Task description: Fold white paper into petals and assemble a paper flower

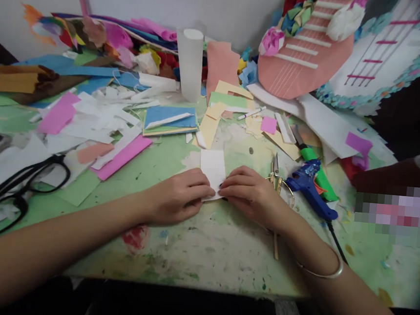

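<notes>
A small white rectangle of paper (212, 161) lies on the table between my hands, its far part showing and its near edge partly hidden by my fingers. My left hand (179, 197) pinches the paper's lower left side, with the fingers closed. From the right, my right hand (253, 196) has its fingertips closed on the lower right edge. The fingertips of both hands nearly meet there. Just past the right hand lie scissors (276, 164) and a gold-coloured ring (292, 194), both partly covered by it.
A blue glue gun (313, 188) with a cord and a green-handled tool (325, 180) lie at right. Black glasses (28, 176) and paper scraps (88, 117) cover the left. Behind are a paper stack (173, 117), a white roll (190, 67) and a pink guitar-shaped craft (298, 74).
</notes>
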Tool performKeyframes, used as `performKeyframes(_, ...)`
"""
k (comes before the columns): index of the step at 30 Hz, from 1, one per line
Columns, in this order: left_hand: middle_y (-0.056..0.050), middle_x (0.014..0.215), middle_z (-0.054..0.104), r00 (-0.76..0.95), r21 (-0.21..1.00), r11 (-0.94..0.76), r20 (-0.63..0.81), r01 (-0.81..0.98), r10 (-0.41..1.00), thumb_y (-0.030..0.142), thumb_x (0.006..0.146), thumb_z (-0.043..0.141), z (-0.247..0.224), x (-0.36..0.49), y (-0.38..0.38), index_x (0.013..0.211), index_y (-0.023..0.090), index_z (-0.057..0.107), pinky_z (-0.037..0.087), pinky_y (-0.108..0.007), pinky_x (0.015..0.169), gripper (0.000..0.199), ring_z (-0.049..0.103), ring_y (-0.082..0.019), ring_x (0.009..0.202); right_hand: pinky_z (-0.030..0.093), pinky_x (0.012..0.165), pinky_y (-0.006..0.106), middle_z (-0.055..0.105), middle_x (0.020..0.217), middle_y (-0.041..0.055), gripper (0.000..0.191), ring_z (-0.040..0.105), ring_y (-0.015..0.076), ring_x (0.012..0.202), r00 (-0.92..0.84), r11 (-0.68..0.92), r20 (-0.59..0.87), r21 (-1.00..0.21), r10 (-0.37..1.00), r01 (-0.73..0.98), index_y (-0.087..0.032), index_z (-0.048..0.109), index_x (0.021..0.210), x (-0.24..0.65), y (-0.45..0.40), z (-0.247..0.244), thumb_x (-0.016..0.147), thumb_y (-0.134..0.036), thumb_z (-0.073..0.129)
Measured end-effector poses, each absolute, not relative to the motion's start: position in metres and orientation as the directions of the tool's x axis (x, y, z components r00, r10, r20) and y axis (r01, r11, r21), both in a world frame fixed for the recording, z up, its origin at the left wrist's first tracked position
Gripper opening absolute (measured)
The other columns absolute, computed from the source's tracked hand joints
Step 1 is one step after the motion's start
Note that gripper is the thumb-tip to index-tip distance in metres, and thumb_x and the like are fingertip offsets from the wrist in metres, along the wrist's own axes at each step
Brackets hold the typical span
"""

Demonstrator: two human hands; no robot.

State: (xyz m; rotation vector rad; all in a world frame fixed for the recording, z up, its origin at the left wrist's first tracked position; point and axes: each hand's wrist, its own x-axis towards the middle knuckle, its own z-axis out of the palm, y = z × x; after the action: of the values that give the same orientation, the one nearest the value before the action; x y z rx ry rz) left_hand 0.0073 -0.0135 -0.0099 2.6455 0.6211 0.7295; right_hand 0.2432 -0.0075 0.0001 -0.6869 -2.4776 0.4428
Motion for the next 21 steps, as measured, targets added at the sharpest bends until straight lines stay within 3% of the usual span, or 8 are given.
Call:
performKeyframes(4,-0.008,0.088,0.064,0.792,0.433,-0.864,0.417,0.258,0.445,0.011,0.087,0.050,-0.0093,0.0064,-0.0111,0.092,0.018,0.066,0.047,-0.033,0.078,0.018,0.055,-0.018,0.084,0.050,0.083,0.037,0.071,0.096,0.0069,0.018,0.057,0.0195,0.096,-0.767,0.815,0.356,-0.460,0.533,0.353,-0.021,0.071,0.093,0.2443,-0.0090,0.0035,0.090,-0.016,0.054)
performKeyframes(10,-0.005,0.088,0.067,0.809,0.622,-0.756,0.327,0.205,0.488,0.010,0.089,0.051,-0.0062,0.0040,-0.0090,0.098,0.024,0.070,0.049,-0.029,0.076,0.025,0.059,-0.016,0.084,0.048,0.087,0.037,0.069,0.100,0.0073,0.028,0.052,0.0203,0.101,-0.822,0.792,0.252,-0.511,0.510,0.334,-0.019,0.068,0.096,0.2466,-0.0106,0.0096,0.085,-0.003,0.048)
performKeyframes(15,-0.004,0.091,0.068,0.821,0.695,-0.669,0.202,0.264,0.534,0.013,0.091,0.048,-0.0037,0.0039,-0.0080,0.097,0.027,0.072,0.049,-0.030,0.081,0.029,0.061,-0.016,0.088,0.046,0.084,0.036,0.065,0.097,0.0066,0.035,0.051,0.0200,0.096,-0.834,0.764,0.187,-0.538,0.519,0.356,-0.020,0.067,0.097,0.2445,-0.0120,0.0092,0.081,0.002,0.046)
performKeyframes(21,-0.001,0.083,0.069,0.715,0.762,-0.523,0.116,0.381,0.689,0.024,0.086,0.060,-0.0033,0.0097,-0.0081,0.088,0.025,0.070,0.050,-0.029,0.072,0.010,0.063,-0.017,0.080,0.044,0.081,0.033,0.066,0.091,0.0057,0.031,0.053,0.0186,0.091,-0.804,0.723,0.184,-0.579,0.566,0.377,-0.020,0.068,0.092,0.2382,-0.0145,0.0090,0.086,-0.002,0.044)
